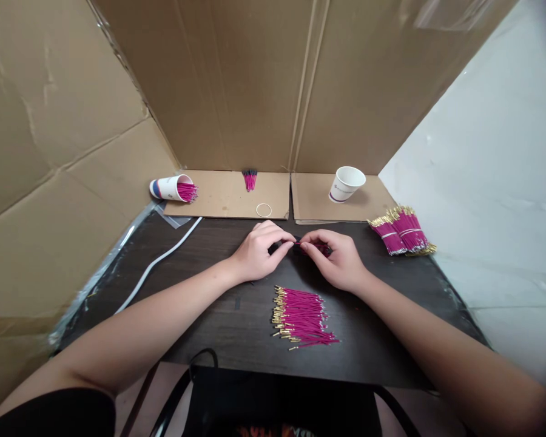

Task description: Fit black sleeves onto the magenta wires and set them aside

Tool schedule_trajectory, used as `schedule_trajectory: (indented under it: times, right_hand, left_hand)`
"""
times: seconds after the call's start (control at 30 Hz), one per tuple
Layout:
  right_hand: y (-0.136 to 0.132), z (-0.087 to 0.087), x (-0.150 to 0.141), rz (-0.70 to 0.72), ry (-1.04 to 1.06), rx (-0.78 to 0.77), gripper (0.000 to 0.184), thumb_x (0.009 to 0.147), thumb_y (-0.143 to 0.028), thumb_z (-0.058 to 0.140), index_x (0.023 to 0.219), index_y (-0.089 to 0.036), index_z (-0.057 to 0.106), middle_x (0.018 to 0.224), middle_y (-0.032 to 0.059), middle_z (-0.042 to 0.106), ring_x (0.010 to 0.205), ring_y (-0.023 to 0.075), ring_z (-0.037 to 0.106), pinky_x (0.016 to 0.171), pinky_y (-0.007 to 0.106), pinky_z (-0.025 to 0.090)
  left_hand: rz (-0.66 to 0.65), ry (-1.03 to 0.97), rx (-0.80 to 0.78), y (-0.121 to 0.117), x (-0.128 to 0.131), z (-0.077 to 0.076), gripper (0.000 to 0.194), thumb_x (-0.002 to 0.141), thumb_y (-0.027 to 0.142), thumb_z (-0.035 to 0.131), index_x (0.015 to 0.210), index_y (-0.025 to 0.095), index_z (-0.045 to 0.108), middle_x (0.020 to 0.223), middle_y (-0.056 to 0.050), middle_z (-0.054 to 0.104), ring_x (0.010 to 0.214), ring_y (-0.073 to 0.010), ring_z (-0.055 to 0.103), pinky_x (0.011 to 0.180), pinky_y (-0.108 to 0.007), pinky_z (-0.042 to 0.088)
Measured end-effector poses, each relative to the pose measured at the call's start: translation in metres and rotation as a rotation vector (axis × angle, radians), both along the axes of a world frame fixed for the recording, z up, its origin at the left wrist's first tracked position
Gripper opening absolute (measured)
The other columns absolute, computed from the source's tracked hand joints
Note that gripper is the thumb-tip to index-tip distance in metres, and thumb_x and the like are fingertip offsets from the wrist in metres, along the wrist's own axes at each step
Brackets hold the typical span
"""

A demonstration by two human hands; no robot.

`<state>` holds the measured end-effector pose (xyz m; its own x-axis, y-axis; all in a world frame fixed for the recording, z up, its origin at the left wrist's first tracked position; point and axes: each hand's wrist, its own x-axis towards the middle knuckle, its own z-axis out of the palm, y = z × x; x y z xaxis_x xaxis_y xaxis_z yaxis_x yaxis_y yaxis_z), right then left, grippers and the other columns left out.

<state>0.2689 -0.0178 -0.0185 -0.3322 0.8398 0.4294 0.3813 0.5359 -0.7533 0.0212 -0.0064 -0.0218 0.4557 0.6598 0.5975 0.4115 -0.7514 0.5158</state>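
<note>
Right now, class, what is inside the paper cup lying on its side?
Magenta wires poke out of the tipped cup; their far ends are hidden by its wall.

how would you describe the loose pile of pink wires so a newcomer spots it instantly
Start at the dark table and look nearer the person than the left hand and right hand. The loose pile lies there, gold ends pointing left. Unlike the banded bundles at the right, it has no band.

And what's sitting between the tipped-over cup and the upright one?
In the head view, a small bunch of dark-tipped pink wires and a pale ring lie on the cardboard between them.
</note>
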Motion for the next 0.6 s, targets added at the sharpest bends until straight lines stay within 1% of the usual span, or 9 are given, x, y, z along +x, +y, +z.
schedule_trajectory:
  times: [0.27, 0.5, 0.6]
  right_hand:
    - [-0.0003, 0.0000, 0.0010, 0.010, -0.017, 0.018, 0.018, 0.111, -0.037, 0.070, 0.103, -0.024, 0.079, 0.092, 0.0053, 0.081, 0.076, 0.0204, 0.070, 0.070, 0.035, 0.057]
    - [0.0001, 0.0005, 0.0016, 0.046, -0.042, 0.062, 0.010, 0.110, -0.028, 0.070, 0.105, -0.023, 0.078, 0.091, 0.0035, 0.079, 0.075, 0.0187, 0.068, 0.069, 0.034, 0.054]
    - [0.0019, 0.0046, 0.0049, 0.053, -0.089, 0.105, 0.009, 0.109, -0.025, 0.069, 0.104, -0.023, 0.076, 0.090, 0.0037, 0.077, 0.077, 0.0197, 0.067, 0.071, 0.035, 0.054]
  left_hand:
    - [0.009, 0.014, -0.025, -0.0008, -0.0013, 0.0016, 0.017, 0.114, 0.029, 0.066, 0.109, 0.021, 0.080, 0.099, -0.007, 0.083, 0.097, -0.0253, 0.074, 0.098, -0.045, 0.057]
    - [0.001, 0.017, -0.027, 0.0000, -0.0008, 0.0000, 0.016, 0.113, 0.029, 0.066, 0.108, 0.020, 0.079, 0.097, -0.006, 0.082, 0.095, -0.0250, 0.073, 0.096, -0.046, 0.057]
    - [0.008, 0.023, -0.038, -0.0019, -0.0009, 0.0043, 0.012, 0.107, 0.026, 0.069, 0.114, 0.021, 0.078, 0.104, -0.007, 0.083, 0.103, -0.0274, 0.073, 0.101, -0.048, 0.057]
